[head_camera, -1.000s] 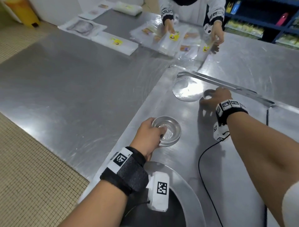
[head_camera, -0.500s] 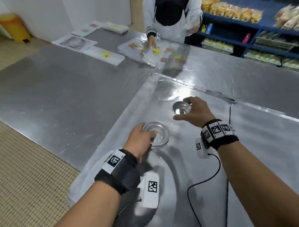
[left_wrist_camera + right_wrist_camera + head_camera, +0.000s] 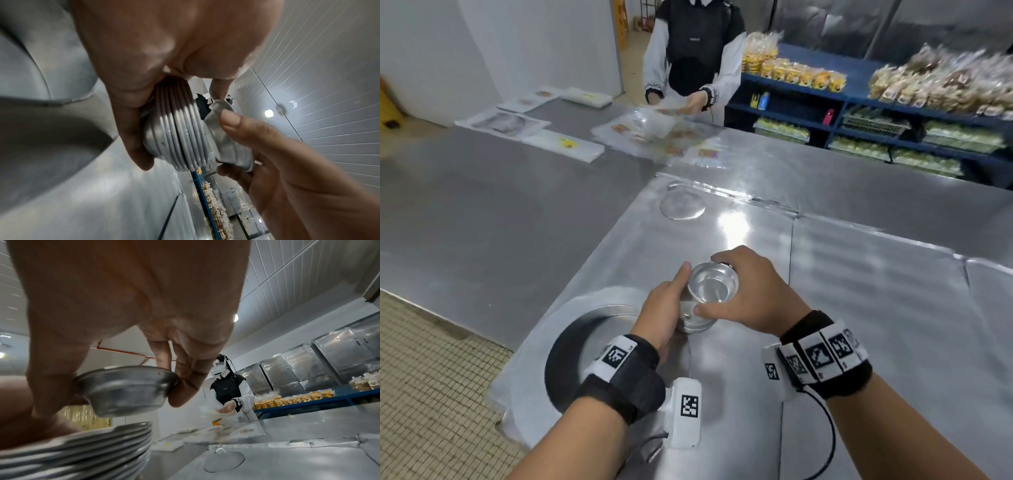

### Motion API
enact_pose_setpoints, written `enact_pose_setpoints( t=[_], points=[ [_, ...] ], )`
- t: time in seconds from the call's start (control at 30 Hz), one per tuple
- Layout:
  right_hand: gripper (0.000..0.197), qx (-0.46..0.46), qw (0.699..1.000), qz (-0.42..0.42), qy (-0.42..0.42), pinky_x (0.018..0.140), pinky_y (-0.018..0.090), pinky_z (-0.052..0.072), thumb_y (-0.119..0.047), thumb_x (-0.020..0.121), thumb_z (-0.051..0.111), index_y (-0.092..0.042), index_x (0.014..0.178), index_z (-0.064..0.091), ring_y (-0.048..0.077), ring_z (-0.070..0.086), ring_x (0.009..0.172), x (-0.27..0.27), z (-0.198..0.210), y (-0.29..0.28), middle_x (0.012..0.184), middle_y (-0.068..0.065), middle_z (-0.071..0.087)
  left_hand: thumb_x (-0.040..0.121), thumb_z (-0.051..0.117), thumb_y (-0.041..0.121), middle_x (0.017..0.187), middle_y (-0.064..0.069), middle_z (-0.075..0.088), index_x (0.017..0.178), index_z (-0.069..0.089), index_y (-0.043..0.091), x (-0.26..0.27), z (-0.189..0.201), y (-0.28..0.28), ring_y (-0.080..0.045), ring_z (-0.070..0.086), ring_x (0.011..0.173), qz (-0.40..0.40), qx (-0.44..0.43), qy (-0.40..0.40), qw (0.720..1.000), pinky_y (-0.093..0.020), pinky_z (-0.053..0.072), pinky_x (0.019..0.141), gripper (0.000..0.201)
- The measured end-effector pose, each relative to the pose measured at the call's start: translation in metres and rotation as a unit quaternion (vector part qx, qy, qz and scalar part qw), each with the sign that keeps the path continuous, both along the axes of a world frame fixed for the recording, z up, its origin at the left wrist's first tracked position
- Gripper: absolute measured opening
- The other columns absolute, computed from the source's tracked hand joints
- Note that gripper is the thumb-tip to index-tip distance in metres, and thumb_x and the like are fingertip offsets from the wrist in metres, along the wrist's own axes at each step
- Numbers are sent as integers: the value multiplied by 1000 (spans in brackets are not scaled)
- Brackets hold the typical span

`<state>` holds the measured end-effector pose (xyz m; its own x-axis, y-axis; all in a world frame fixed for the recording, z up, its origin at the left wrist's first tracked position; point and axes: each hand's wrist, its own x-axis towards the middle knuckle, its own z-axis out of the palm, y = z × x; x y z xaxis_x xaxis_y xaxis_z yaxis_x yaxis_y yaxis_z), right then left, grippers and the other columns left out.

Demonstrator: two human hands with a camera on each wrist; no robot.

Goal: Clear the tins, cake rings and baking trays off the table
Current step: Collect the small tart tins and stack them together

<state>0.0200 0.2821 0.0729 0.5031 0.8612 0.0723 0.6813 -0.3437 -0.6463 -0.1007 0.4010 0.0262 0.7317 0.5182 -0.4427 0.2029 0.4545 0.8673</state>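
Two hands are meeting over a steel table (image 3: 482, 240) that is filling most of the head view, its near right part lying under joined metal sheets (image 3: 876, 291)

Far right: blue shelving (image 3: 859, 102) is carrying bagged baked goods. Far side of the table: a second person (image 3: 695, 58) in a dark vest and white sleeves is handling clear packets (image 3: 654, 137), with more flat packets lying to the far left

Near left: a large round baking tray (image 3: 599, 311) is sitting on the sheets, partly hidden by the left forearm. Far centre: a flat round metal disc (image 3: 683, 205) is lying alone, well apart from the hands

Centre: a stack of tins (image 3: 180, 138), nested with rims showing as close ridges, is being gripped by the left hand (image 3: 664, 308), thumb and fingers curled round its side. Whether the stack is touching the table cannot be told

Just above the stack: a single small tin (image 3: 127, 389) is being pinched at the rim by the right hand (image 3: 750, 294), thumb (image 3: 232, 120) on one side and fingertips (image 3: 185, 386) on the other. In the right wrist view a gap is showing between this tin and the stack's top rim
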Motion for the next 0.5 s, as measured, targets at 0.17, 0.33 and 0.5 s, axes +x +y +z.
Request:
enact_pose_setpoints(
  t=[0.17,0.33,0.5],
  points=[
    [87,-20,1000,11,-13,93,25,46,-56,57,88,-20,130,57,8,54,108,-17,-3,-28,118,-8,54,80,73,54,98,-17,75,113,73,10,-3,6,-29,-30,72,85,11,0,-5,1000,-46,57,81,55],
    [78,-34,999,12,-35,87,25,44,-68,56,79,-23,117,60,9,52,103,-28,-19,-42,107,-11,55,88,66,10,70,0,65,101,66,7,-7,1,-50,-12,63,58,18,29,29,999,-28,50,54,13],
    [90,-25,999,-9,-32,98,28,45,-65,59,83,-21,133,55,12,51,111,-39,-28,-61,121,-9,55,90,59,-1,77,-7,64,106,65,5,-11,-5,-63,-17,60,62,-8,42,45,998,-30,51,55,18]
  ],
)
